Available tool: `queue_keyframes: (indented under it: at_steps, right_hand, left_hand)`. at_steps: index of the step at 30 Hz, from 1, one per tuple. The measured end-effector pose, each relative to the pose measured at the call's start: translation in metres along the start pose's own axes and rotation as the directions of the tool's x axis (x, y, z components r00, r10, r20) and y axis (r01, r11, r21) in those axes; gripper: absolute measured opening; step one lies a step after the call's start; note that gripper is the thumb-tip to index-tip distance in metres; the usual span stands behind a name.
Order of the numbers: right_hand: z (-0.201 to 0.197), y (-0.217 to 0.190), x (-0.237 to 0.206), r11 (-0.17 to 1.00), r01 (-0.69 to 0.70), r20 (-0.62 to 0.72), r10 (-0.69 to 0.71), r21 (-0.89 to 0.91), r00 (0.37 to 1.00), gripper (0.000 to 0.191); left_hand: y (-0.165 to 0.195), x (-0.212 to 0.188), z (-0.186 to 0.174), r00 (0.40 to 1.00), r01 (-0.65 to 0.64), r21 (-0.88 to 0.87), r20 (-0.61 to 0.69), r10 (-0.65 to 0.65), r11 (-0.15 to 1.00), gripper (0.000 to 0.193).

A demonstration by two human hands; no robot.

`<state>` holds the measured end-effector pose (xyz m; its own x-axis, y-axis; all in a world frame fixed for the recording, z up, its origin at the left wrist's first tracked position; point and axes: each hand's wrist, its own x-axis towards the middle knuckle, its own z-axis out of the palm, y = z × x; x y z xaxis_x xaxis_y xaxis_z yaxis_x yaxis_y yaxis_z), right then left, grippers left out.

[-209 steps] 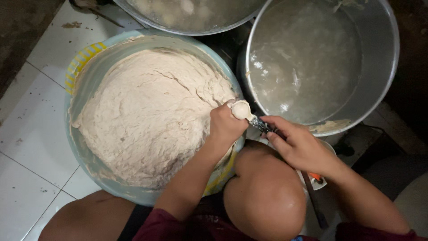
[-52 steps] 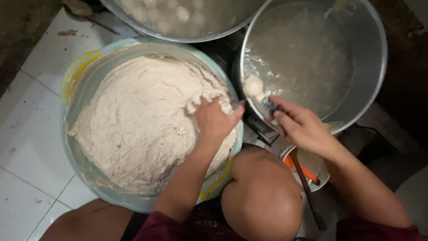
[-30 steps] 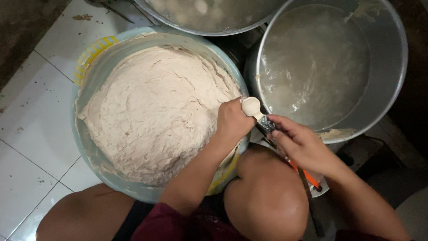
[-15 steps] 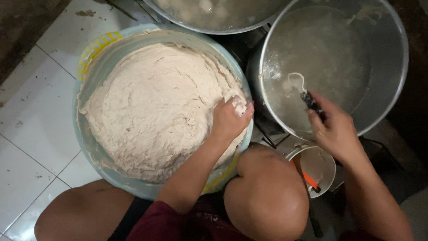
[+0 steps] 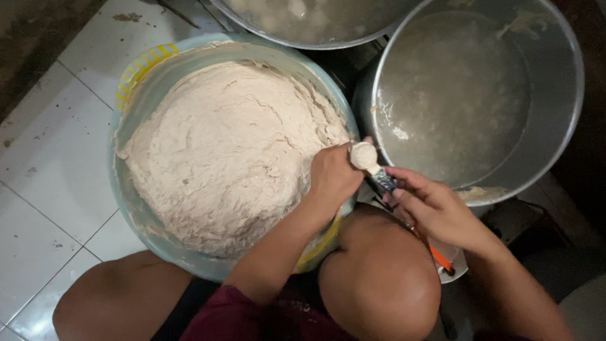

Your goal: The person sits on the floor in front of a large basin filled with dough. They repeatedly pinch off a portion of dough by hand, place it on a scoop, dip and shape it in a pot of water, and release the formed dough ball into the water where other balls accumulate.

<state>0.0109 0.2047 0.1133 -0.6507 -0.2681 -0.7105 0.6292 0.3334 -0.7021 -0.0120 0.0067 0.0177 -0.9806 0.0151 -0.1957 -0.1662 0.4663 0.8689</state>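
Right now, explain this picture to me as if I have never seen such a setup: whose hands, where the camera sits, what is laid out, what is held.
There is no machine here, only a person working with bare hands. The single camera sits on their head and looks straight down, so you see their own arms and knees.

On the white tiled floor stands a large basin filled with pale, thick dough. Beside it is a big metal pot of cloudy liquid, and the edge of a second pot shows at the top.

The left hand is closed at the dough's edge, with a small ball of dough at its top. The right hand holds a spoon against that ball. A small white cup sits under the right wrist.
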Motion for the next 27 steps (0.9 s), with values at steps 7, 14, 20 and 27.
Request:
queue_keyframes:
  at_steps: [7, 14, 20, 27]
  right_hand:
    - [-0.052, 0.012, 0.014, 0.814, 0.035, -0.341, -0.282, -0.58, 0.897, 0.056]
    - [-0.078, 0.022, 0.023, 0.603, -0.061, -0.426, -0.483, -0.795, 0.765, 0.05]
    - [-0.082, 0.018, 0.025, 0.4, -0.274, -0.453, -0.474, -0.875, 0.755, 0.047]
    - [-0.083, 0.023, 0.014, 0.379, -0.377, -0.506, -0.339, -0.845, 0.793, 0.047]
  left_hand:
    - [-0.062, 0.001, -0.087, 0.869, 0.332, 0.076, -0.412, -0.274, 0.94, 0.045]
    - [-0.097, -0.012, -0.226, 0.436, 0.324, -0.358, -0.765, -0.474, 0.876, 0.065]
    - [-0.075, 0.053, -0.244, 0.266, 0.328, -0.573, -0.707, -0.655, 0.751, 0.091]
    - [-0.04, 0.132, -0.178, 0.503, 0.55, -0.17, -0.714, -0.486, 0.818, 0.11]
